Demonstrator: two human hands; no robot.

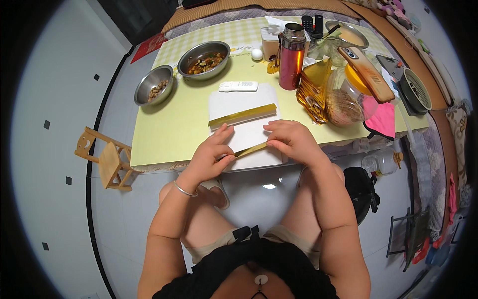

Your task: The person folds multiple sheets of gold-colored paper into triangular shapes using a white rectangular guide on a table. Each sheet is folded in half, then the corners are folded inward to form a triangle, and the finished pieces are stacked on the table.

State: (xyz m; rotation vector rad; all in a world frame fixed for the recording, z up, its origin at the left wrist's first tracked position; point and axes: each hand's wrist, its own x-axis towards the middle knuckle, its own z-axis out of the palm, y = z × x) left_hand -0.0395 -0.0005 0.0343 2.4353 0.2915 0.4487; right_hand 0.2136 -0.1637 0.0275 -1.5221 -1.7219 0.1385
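Note:
A sheet of gold paper (244,116) lies pale side up on a white board (269,94) near the table's front edge. Its far edge shows as a gold band, and a second, narrower gold strip (251,149) runs between my hands. My left hand (211,149) pinches the left end of the near strip between thumb and finger, other fingers stretched over the paper. At the right end, my right hand (294,140) grips the strip with its thumb and curled fingers. Just beyond the paper rests a white, flat, oblong object (238,86).
Two metal bowls, one with food (204,64) and one with nuts (158,89), stand at the left. To the right are a pink thermos (292,62), folded gold paper (313,92), a yellow-lidded jar (343,102) and a phone (367,72). A wooden chair (109,159) stands left of the table.

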